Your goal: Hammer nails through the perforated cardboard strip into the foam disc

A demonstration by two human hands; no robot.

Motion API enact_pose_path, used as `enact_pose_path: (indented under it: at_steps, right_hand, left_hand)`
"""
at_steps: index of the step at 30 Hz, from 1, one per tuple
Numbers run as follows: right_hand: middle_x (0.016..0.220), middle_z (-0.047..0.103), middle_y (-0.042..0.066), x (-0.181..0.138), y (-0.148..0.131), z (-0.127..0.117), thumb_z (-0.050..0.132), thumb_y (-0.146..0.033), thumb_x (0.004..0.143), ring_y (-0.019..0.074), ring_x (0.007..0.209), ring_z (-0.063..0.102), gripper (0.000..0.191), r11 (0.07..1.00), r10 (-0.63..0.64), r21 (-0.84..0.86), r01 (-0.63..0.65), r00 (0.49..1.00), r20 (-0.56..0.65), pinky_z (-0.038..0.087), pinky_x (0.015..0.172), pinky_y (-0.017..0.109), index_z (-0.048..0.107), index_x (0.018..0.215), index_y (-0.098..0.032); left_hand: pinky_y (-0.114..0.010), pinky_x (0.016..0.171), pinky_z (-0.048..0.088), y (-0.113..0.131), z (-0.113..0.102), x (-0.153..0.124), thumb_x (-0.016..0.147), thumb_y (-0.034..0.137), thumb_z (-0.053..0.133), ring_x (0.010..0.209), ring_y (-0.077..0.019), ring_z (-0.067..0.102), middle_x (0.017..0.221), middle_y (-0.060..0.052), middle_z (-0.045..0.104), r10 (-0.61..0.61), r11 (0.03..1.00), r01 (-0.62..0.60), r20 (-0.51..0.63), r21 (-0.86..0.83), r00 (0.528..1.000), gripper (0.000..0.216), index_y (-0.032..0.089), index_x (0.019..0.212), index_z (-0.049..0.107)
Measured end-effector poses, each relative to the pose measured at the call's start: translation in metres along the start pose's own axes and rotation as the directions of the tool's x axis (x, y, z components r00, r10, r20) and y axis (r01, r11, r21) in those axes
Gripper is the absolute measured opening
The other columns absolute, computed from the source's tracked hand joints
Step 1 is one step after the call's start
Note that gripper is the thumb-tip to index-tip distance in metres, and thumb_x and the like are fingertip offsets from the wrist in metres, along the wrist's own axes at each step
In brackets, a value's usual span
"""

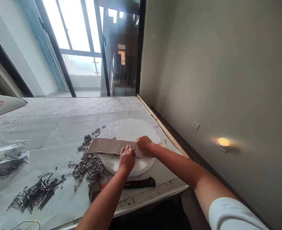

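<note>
A brown strip of board (107, 145) with rows of small holes lies across a round white foam disc (131, 126). My left hand (127, 158) rests on the strip, its fingers stretched out and pressing on the surface. Just to the right, my right hand (144, 143) is closed in a fist over the strip's right part; what its fingers hold is hidden. Small grey crumbs show between the two hands. Broken grey lumps (88, 167) are heaped at the disc's left side. A tool with a black handle (141, 183) and red parts lies below the disc, partly behind my left forearm.
A pile of dark nails (36, 191) lies at the lower left, below a clear plastic bag (8, 163) with dark contents. Grey sheeting (52, 134) covers the surface. A wooden strip (165, 127) runs along the right edge beside the wall (222, 80), which bears a lit lamp (223, 142).
</note>
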State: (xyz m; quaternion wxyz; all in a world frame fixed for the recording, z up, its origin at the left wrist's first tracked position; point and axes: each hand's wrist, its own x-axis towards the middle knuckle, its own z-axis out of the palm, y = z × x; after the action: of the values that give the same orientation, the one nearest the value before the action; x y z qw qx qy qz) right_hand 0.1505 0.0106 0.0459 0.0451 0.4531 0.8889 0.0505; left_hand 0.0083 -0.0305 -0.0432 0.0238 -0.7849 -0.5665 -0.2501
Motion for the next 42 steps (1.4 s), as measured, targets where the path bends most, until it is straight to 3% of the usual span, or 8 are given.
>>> enact_pose_path:
  at_steps: [11, 19, 23, 27, 31, 36, 39, 42]
  right_hand:
    - [0.097, 0.069, 0.015, 0.000, 0.009, -0.011, 0.050, -0.020, 0.085, 0.0221, 0.090, 0.063, 0.020, 0.901, 0.238, 0.398, -0.174, 0.964, -0.116, 0.044, 0.075, 0.029, 0.066, 0.092, -0.012]
    - [0.070, 0.070, 0.006, -0.003, -0.017, 0.013, 0.054, -0.019, 0.081, 0.0138, 0.063, 0.065, 0.013, 0.538, 0.322, 0.831, -0.143, 0.946, -0.046, 0.049, 0.059, 0.022, 0.065, 0.081, -0.011]
    - [0.069, 0.070, 0.006, -0.003, -0.020, 0.024, 0.050, -0.020, 0.083, 0.0144, 0.065, 0.067, 0.016, 0.335, 0.313, 0.934, -0.125, 0.950, 0.015, 0.053, 0.058, 0.022, 0.063, 0.082, -0.010]
    - [0.070, 0.070, 0.006, -0.007, -0.018, 0.025, 0.049, -0.021, 0.085, 0.0143, 0.063, 0.067, 0.018, 0.252, 0.260, 0.962, -0.107, 0.965, 0.039, 0.055, 0.058, 0.023, 0.063, 0.085, -0.009]
    - [0.070, 0.070, 0.007, -0.007, -0.017, 0.025, 0.050, -0.024, 0.087, 0.0136, 0.062, 0.066, 0.022, 0.309, 0.225, 0.945, -0.105, 0.974, 0.035, 0.054, 0.058, 0.023, 0.065, 0.090, -0.008]
    - [0.097, 0.069, 0.013, -0.008, 0.004, 0.019, 0.035, -0.017, 0.092, 0.0160, 0.083, 0.065, 0.033, 0.569, 0.318, 0.803, -0.178, 0.948, -0.015, 0.052, 0.072, 0.027, 0.059, 0.114, -0.009]
    - [0.106, 0.066, 0.013, -0.012, 0.009, 0.016, 0.043, -0.014, 0.087, 0.0201, 0.099, 0.060, 0.027, 0.760, 0.277, 0.626, -0.176, 0.958, -0.067, 0.045, 0.087, 0.031, 0.066, 0.101, -0.011]
    - [0.101, 0.065, 0.016, -0.013, 0.001, 0.017, 0.049, -0.012, 0.082, 0.0244, 0.098, 0.059, 0.020, 0.899, 0.146, 0.425, -0.107, 0.987, -0.060, 0.043, 0.087, 0.033, 0.069, 0.085, -0.010]
  left_hand:
    - [-0.044, 0.108, 0.029, 0.001, -0.002, 0.000, 0.089, 0.018, 0.035, 0.125, -0.0226, 0.046, 0.123, -0.014, 0.060, -0.009, 0.999, 0.009, 0.002, -0.033, 1.000, 0.032, 0.015, 0.107, 0.062]
    - [-0.042, 0.107, 0.031, -0.001, -0.003, 0.001, 0.086, 0.014, 0.039, 0.122, -0.0219, 0.049, 0.119, -0.010, 0.063, -0.023, 0.998, 0.022, -0.003, -0.061, 1.000, 0.035, 0.017, 0.116, 0.058]
    - [-0.041, 0.106, 0.031, 0.001, -0.006, 0.001, 0.087, 0.015, 0.039, 0.123, -0.0224, 0.048, 0.118, -0.012, 0.063, -0.039, 0.998, 0.039, 0.008, -0.046, 0.999, 0.035, 0.015, 0.117, 0.057]
    - [-0.041, 0.107, 0.030, 0.003, -0.008, 0.001, 0.086, 0.014, 0.040, 0.124, -0.0225, 0.047, 0.121, -0.012, 0.062, -0.019, 0.999, 0.021, 0.032, -0.033, 0.999, 0.036, 0.015, 0.119, 0.056]
    - [-0.041, 0.107, 0.030, 0.002, -0.006, 0.001, 0.087, 0.014, 0.038, 0.123, -0.0215, 0.048, 0.123, -0.012, 0.060, -0.019, 1.000, 0.020, 0.018, -0.024, 1.000, 0.037, 0.015, 0.120, 0.055]
    - [-0.040, 0.108, 0.029, 0.001, -0.003, 0.002, 0.089, 0.014, 0.034, 0.122, -0.0205, 0.049, 0.121, -0.015, 0.061, -0.046, 0.999, 0.046, 0.000, -0.019, 0.999, 0.037, 0.012, 0.118, 0.056]
    - [-0.040, 0.108, 0.029, 0.002, -0.003, 0.002, 0.089, 0.015, 0.034, 0.123, -0.0211, 0.048, 0.122, -0.016, 0.060, -0.054, 0.998, 0.054, 0.004, -0.023, 0.999, 0.037, 0.010, 0.119, 0.056]
    - [-0.040, 0.108, 0.028, 0.001, -0.003, 0.002, 0.089, 0.015, 0.035, 0.124, -0.0210, 0.047, 0.123, -0.015, 0.059, -0.049, 0.998, 0.049, 0.015, -0.026, 0.999, 0.037, 0.009, 0.118, 0.055]
